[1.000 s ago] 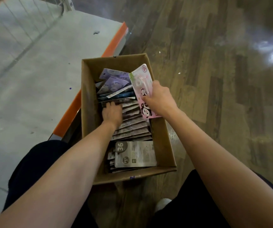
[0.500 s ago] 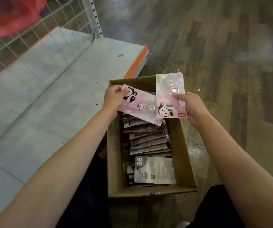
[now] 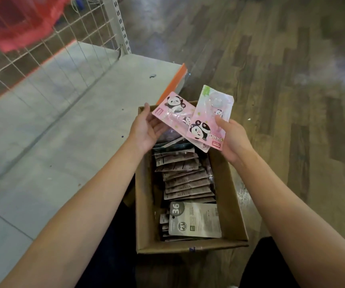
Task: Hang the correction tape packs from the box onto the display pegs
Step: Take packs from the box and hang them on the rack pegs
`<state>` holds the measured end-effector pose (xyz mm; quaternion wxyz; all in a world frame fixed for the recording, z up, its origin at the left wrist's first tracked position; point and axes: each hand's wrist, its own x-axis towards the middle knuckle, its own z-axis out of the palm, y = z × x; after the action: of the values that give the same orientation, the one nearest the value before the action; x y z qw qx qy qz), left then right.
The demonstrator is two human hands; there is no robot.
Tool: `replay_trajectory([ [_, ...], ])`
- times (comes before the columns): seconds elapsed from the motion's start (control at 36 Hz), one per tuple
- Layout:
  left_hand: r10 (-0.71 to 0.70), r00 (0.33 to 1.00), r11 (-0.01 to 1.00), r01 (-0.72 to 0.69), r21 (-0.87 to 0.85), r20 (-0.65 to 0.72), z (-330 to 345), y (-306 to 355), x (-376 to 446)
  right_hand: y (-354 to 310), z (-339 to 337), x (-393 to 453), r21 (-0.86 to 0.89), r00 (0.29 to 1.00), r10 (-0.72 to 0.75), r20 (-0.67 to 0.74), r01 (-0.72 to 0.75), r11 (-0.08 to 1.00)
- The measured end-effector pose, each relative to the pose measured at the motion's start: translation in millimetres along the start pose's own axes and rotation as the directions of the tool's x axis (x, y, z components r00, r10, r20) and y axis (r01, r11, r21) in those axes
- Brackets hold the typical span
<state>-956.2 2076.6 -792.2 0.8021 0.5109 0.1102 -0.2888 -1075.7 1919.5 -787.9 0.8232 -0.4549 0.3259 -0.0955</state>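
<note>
A cardboard box (image 3: 145,204) on the floor in front of me holds a row of several correction tape packs (image 3: 183,179), with a grey pack marked 36 (image 3: 196,220) lying on top at the near end. Above the box's far end, my right hand (image 3: 233,138) grips a pink panda pack (image 3: 207,121), thumb on its front. A second pink panda pack (image 3: 173,110) slants beneath it, its lower end tucked under the first. My left hand (image 3: 146,129) is palm up, fingers under that pack's left edge, thumb off it. No pegs are in view.
A pale shelf base (image 3: 63,132) with an orange front edge (image 3: 174,85) lies to the left of the box. A white wire grid panel (image 3: 42,59) stands behind it, and something red (image 3: 15,21) sits beyond the grid. Wood-pattern floor (image 3: 292,100) spreads to the right.
Both hands came up out of the box, each with a pink panda pack. The two packs now overlap, and my left hand's grip has loosened to fingers beneath its pack.
</note>
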Motion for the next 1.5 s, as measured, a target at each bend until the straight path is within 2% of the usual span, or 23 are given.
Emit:
replay_trajectory([
  [0.08, -0.043, 0.991, 0.998, 0.037, 0.048, 0.129, 9, -15, -12, 6, 5, -1, 0.055, 1.000, 0.007, 0.000, -0.007, 0.998],
  [0.17, -0.040, 0.962, 0.981, -0.014, 0.194, 0.272, 15, -29, -20, 10, 10, -4, -0.011, 0.998, -0.012, 0.056, 0.013, 1.000],
  [0.25, 0.012, 0.957, 0.976, -0.074, 0.205, 0.290, 16, -24, -25, 12, 13, -6, -0.082, 0.991, -0.037, 0.130, 0.048, 0.996],
  [0.39, 0.119, 0.971, 0.949, -0.172, 0.264, 0.206, 3, 2, -28, 10, 20, -6, -0.217, 0.990, -0.048, 0.134, 0.077, 0.973],
  [0.53, 0.220, 0.966, 0.913, -0.252, 0.320, 0.133, -13, 22, -28, 13, 36, -8, -0.147, 0.984, -0.055, 0.172, 0.081, 0.986],
  [0.67, 0.280, 0.958, 0.915, -0.286, 0.283, 0.064, -18, 43, -24, 5, 67, 0, -0.132, 0.977, -0.086, 0.195, 0.113, 0.985],
  [0.83, 0.384, 0.923, 0.848, -0.339, 0.407, -0.031, -28, 62, -16, 0, 118, 14, -0.248, 0.966, -0.050, 0.255, 0.115, 0.962],
  [0.92, 0.396, 0.918, 0.827, -0.346, 0.443, -0.024, -45, 57, -18, 11, 135, 15, -0.275, 0.949, -0.042, 0.311, 0.132, 0.952],
  [1.03, 0.451, 0.892, 0.749, -0.357, 0.558, -0.034, -71, 58, -29, 24, 150, 17, -0.306, 0.909, -0.001, 0.418, 0.141, 0.941],
  [1.14, 0.551, 0.831, 0.664, -0.379, 0.644, -0.079, -87, 90, -60, 32, 174, 13, -0.191, 0.880, -0.049, 0.472, 0.156, 0.969],
  [1.25, 0.644, 0.765, 0.499, -0.397, 0.771, -0.023, -109, 116, -97, 37, 206, -3, -0.069, 0.806, -0.171, 0.566, 0.253, 0.965],
  [1.33, 0.673, 0.738, 0.478, -0.386, 0.789, -0.046, -128, 123, -117, 45, 226, -15, -0.064, 0.733, -0.243, 0.635, 0.364, 0.929],
  [1.42, 0.658, 0.751, 0.495, -0.379, 0.782, -0.053, -138, 126, -124, 51, 233, -21, -0.203, 0.669, -0.337, 0.662, 0.593, 0.779],
  [1.5, 0.619, 0.785, 0.479, -0.365, 0.798, -0.013, -135, 126, -125, 47, 224, -23, -0.288, 0.637, -0.380, 0.671, 0.696, 0.658],
])
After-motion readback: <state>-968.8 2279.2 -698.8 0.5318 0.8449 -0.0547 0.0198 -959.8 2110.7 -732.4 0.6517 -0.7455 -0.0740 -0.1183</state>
